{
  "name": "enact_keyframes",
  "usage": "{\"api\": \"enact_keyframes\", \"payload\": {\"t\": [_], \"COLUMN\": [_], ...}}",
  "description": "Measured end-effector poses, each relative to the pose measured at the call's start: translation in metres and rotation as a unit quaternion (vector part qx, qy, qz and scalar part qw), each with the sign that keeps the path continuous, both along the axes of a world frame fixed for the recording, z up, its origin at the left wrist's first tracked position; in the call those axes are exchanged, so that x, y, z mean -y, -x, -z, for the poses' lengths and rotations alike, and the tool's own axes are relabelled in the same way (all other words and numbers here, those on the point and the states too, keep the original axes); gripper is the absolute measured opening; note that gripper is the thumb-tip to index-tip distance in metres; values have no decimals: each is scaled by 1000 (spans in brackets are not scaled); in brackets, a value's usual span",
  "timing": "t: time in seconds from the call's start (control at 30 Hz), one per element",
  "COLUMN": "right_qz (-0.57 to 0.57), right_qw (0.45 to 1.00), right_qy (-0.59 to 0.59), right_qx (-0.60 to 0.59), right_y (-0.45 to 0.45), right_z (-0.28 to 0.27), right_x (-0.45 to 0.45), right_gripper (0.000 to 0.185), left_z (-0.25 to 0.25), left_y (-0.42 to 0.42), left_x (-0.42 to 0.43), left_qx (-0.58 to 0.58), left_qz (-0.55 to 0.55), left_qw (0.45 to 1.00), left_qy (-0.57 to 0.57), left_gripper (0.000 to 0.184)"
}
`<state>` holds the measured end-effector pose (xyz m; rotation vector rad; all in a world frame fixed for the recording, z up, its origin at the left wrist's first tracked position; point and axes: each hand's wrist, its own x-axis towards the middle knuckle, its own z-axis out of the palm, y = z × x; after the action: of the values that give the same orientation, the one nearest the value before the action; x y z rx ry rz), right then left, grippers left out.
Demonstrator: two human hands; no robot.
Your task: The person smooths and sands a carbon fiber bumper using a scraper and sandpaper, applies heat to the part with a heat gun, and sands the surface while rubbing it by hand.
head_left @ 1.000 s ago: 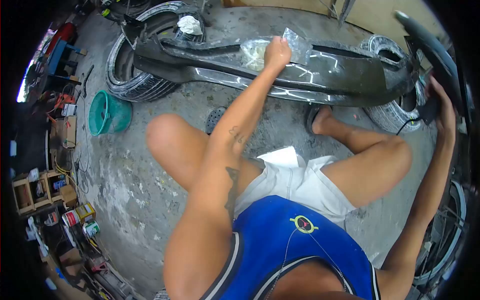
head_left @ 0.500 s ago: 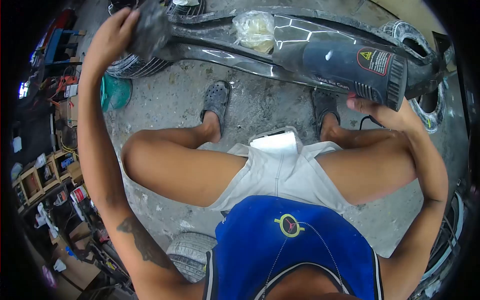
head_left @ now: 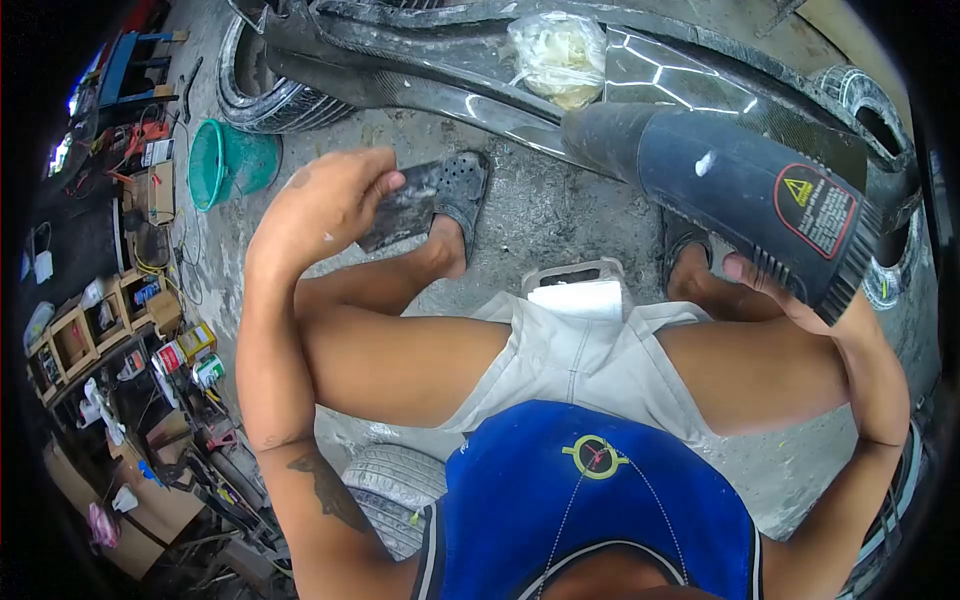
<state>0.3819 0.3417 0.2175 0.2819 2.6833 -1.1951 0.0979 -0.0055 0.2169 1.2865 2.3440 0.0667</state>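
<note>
Heat gun held by the bumper, thin sheet pinched opposite

At two o'clock, the heat gun (head_left: 745, 195) is grasped from below by the right hand (head_left: 795, 312); the thumb shows, but the fingers are hidden, and whether air is being blown cannot be told. At ten, a thin dark sheet (head_left: 405, 212) is pinched under the thumb of the nearly closed left hand (head_left: 335, 200). The carbon-weave bumper (head_left: 400, 90) is stretched across twelve.

If the gun is running, the plastic-wrapped bundle (head_left: 557, 60) could be melted by a lingering nozzle (head_left: 592, 135), and the left hand scorched by a swing towards nine. The bumper's near edge is overlapped by the nozzle; any gap cannot be judged. Open room is offered by the concrete floor (head_left: 560, 220) between the clogs (head_left: 462, 190)
</note>
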Motion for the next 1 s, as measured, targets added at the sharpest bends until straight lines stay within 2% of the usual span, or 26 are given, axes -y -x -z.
{"api": "enact_keyframes", "payload": {"t": [0.07, 0.13, 0.27, 0.37, 0.47, 0.57, 0.63, 0.77, 0.87, 0.93, 1.0], "right_qz": [13, 62, 66, 36, 47, 56, 118, 105, 114, 60, 68], "right_qw": [1000, 997, 997, 999, 998, 998, 988, 990, 988, 990, 990], "right_qy": [-8, 2, -11, 0, -24, -30, -48, -45, -22, -95, -95], "right_qx": [17, 46, 47, -17, 31, 26, 89, 82, 103, 86, 85], "right_y": [2, 5, 0, -4, -8, -11, 1, 1, -4, -11, -12], "right_z": [-6, -10, -8, -5, -4, -3, -14, -16, -15, -15, -14], "right_x": [5, 9, 5, 7, 9, 12, 22, 22, 18, 13, 11], "right_gripper": [39, 38, 36, 34, 42, 41, 33, 32, 41, 41, 42], "left_z": [3, 4, -1, -11, -16, -17, -16, -21, -23, -22, -21], "left_y": [2, 1, -4, -11, -11, -11, -10, -9, -9, -9, -8], "left_x": [0, 1, 6, 8, 12, 17, 22, 22, 21, 23, 24], "left_qx": [29, 49, 75, 83, 88, 80, 70, 59, 58, 59, 60], "left_qz": [18, 23, 44, 18, 25, 16, 20, 10, 12, 11, 11], "left_qw": [999, 997, 995, 996, 995, 996, 997, 997, 997, 997, 997], "left_qy": [42, 46, 43, 33, 36, 27, 25, 40, 43, 41, 39], "left_gripper": [22, 22, 21, 21, 22, 23, 23, 20, 20, 20, 20]}}
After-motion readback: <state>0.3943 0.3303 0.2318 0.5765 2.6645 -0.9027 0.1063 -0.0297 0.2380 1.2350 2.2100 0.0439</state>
